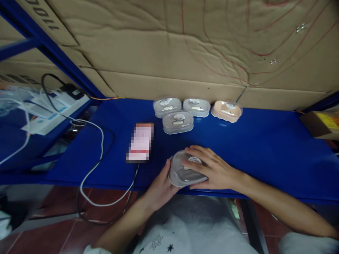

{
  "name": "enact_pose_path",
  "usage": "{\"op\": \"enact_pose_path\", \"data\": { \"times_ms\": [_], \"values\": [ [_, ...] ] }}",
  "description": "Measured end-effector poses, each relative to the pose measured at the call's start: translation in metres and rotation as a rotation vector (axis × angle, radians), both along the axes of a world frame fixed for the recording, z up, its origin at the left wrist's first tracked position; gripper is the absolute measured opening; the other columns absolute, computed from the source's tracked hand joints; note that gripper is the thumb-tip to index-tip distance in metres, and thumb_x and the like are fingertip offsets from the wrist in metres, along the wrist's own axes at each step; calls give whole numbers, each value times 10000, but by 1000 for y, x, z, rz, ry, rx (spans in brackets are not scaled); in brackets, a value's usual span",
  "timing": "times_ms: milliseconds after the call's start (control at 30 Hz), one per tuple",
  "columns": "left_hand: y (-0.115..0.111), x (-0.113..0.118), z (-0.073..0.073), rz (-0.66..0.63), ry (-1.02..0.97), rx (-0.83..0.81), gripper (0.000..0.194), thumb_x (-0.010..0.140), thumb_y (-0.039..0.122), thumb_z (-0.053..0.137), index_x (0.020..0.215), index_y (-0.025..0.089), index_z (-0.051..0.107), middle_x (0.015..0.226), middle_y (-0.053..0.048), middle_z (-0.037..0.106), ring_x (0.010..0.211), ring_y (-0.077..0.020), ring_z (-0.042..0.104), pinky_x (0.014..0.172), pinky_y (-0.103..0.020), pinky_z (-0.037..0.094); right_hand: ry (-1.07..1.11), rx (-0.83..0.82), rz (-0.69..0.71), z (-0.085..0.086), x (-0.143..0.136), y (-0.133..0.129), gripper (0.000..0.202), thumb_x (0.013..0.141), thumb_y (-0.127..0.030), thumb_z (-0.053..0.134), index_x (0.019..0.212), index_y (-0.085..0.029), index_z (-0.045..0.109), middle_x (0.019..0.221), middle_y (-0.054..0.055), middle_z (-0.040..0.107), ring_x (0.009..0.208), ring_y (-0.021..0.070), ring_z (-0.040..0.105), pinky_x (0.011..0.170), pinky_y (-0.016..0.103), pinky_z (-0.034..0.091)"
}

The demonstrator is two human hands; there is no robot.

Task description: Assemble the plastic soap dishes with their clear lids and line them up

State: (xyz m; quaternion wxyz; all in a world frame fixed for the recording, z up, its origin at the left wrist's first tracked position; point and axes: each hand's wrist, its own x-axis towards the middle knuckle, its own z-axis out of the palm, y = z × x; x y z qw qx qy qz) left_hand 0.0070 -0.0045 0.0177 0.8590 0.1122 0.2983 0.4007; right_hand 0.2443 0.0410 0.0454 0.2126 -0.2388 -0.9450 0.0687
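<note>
An oval grey plastic box with a clear lid (180,174) is held over the front edge of the blue table (265,155). My left hand (162,190) grips it from the left and below, thumb along its side. Across its top and right side lies my right hand (212,169), fingers bent over the lid and partly hiding a round white sticker. Farther back stand two similar grey boxes (166,107) (196,107), with another grey box (178,122) in front of them. To their right is a peach-coloured box (226,111) of the same shape.
A phone (140,143) with a blurred-out screen lies left of the hands, a cable running from it. A white cable (102,141) loops over the left side. Power strips (58,109) sit at far left, a carton (321,125) at far right. Cardboard (159,46) walls the back.
</note>
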Motion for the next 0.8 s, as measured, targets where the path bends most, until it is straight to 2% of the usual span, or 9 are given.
{"op": "enact_pose_path", "data": {
  "times_ms": [100, 233, 300, 400, 500, 567, 667, 800],
  "values": [
    [3, 2, 5, 18, -7, 50, 576, 1067, 561, 523, 1534, 228, 570, 1492, -114, 679, 1495, -308, 519, 1278, -493, 341, -20, 3, -57, -1, 10, 10, 750, 999, -603, 651, 1607, -215, 447, 1645, 190, 478, 1519, 359, 450, 1144, 561, 490],
    [4, 3, 11, 74, 27, 109, 692, 1064, 549, 533, 1661, 236, 377, 1569, -159, 604, 1509, -319, 502, 1305, -527, 266, -102, 11, -271, -5, 33, 35, 723, 1003, -555, 660, 1610, -231, 437, 1657, 182, 469, 1507, 398, 459, 1111, 616, 497],
    [3, 3, 11, 65, 66, 153, 650, 1047, 495, 590, 1629, 246, 440, 1586, -159, 586, 1524, -336, 478, 1299, -548, 267, -118, 18, -361, -7, 47, 51, 744, 991, -533, 684, 1624, -249, 414, 1666, 180, 458, 1512, 407, 455, 1120, 630, 480],
    [0, 3, 9, 47, 134, 230, 515, 1011, 422, 663, 1489, 235, 617, 1576, -151, 591, 1529, -368, 456, 1273, -566, 314, -105, 45, -424, -9, 66, 70, 789, 967, -590, 695, 1625, -258, 410, 1670, 184, 451, 1543, 416, 414, 1184, 662, 388],
    [-3, 4, 7, 54, 183, 299, 406, 1008, 382, 668, 1383, 231, 704, 1551, -140, 606, 1516, -376, 466, 1250, -555, 362, -36, 33, -435, -8, 76, 78, 700, 1032, -595, 580, 1626, -270, 402, 1668, 177, 452, 1561, 397, 395, 1215, 678, 317],
    [-4, 5, 6, 54, 205, 327, 356, 1008, 359, 665, 1330, 227, 735, 1516, -135, 627, 1496, -376, 487, 1229, -541, 399, 51, 33, -454, -3, 76, 78, 595, 1088, -522, 485, 1625, -282, 401, 1649, 166, 475, 1553, 376, 411, 1212, 667, 324],
    [-6, 6, 7, 59, 236, 343, 309, 1012, 336, 652, 1280, 223, 757, 1460, -128, 654, 1447, -369, 531, 1185, -516, 455, 118, 72, -451, 8, 63, 73, 570, 1093, -456, 487, 1631, -293, 392, 1615, 147, 517, 1529, 363, 445, 1210, 638, 356],
    [-7, 8, 10, 90, 272, 365, 283, 1009, 348, 658, 1245, 231, 762, 1436, -122, 658, 1405, -364, 557, 1116, -491, 514, -60, 113, -303, 21, 23, 77, 635, 1070, -409, 546, 1655, -246, 358, 1632, 162, 504, 1531, 359, 447, 1229, 618, 375]
  ]
}}
